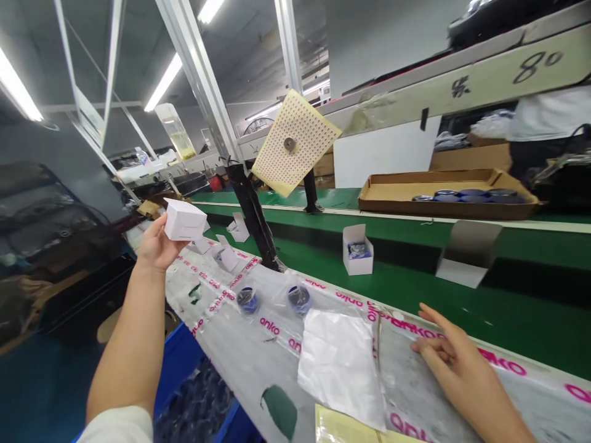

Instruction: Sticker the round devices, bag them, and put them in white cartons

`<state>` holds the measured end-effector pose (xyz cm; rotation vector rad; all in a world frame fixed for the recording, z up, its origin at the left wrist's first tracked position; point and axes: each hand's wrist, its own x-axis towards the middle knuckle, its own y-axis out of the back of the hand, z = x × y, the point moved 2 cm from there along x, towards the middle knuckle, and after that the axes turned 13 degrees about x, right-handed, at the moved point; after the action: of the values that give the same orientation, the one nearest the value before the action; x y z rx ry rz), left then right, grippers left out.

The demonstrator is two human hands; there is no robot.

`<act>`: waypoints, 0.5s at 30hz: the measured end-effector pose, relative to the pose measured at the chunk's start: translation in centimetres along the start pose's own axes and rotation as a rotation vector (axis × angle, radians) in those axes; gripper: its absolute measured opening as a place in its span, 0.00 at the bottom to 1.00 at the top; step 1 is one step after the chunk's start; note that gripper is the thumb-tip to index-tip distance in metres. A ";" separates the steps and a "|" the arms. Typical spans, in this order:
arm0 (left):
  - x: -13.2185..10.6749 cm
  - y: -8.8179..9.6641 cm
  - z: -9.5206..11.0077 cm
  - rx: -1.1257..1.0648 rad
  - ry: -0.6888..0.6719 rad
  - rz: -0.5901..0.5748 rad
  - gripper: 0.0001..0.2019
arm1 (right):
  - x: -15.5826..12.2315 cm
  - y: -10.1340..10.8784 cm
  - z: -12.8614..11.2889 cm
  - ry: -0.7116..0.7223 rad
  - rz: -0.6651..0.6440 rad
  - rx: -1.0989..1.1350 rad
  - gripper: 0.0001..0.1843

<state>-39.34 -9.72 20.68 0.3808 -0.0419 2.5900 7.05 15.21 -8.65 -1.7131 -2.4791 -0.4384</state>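
Note:
My left hand [154, 247] grips a small white carton [185, 223] and holds it up at the left, above the end of the work surface. At the right, my right hand [466, 372] hangs over the table edge beside the green belt, its index finger stretched out, other fingers curled, nothing visible in it. Two round blue items in clear wrap, one [248, 299] left and one [300, 299] right, lie on the taped table. Close to them is a white plastic sheet [339, 357]. An upright carton [357, 255] on the belt has its lid up and something blue inside.
The green conveyor belt [406, 271] also carries an open white carton [466, 261] and a cardboard tray [443, 203] of blue items. A dotted sticker sheet [295, 141] hangs on a metal post. Below the table stands a blue bin [184, 341]. A person stands far right.

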 end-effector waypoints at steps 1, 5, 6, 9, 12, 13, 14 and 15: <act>-0.2 0.1 0.4 -0.012 0.007 0.007 0.15 | 0.0 0.0 0.0 -0.001 -0.006 -0.002 0.33; -0.7 -0.3 1.0 -0.026 -0.001 -0.006 0.14 | 0.1 0.1 -0.2 0.009 -0.028 -0.015 0.33; -0.6 -0.4 1.1 -0.016 -0.008 -0.014 0.14 | 0.1 0.1 -0.2 0.019 -0.030 -0.016 0.33; -0.1 -0.9 0.4 0.044 -0.053 -0.029 0.17 | 0.1 0.1 -0.3 0.051 -0.036 -0.015 0.31; 0.8 -1.9 -1.9 0.269 -0.135 -0.002 0.24 | -0.1 -0.1 -0.5 0.067 -0.020 -0.001 0.29; 1.2 -2.5 -3.2 0.358 -0.152 0.008 0.27 | -0.1 -0.2 -0.7 0.069 -0.016 0.008 0.29; 1.4 -3.2 -4.7 0.436 -0.159 0.014 0.29 | -0.2 -0.3 -0.8 0.068 -0.014 0.019 0.29; 1.6 -4.0 -6.3 0.497 -0.156 0.016 0.31 | -0.2 -0.3 -0.9 0.065 -0.015 0.028 0.28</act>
<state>-40.33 -4.79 14.88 0.7601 0.5531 2.5577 6.72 14.65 -7.88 -1.6434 -2.4428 -0.4512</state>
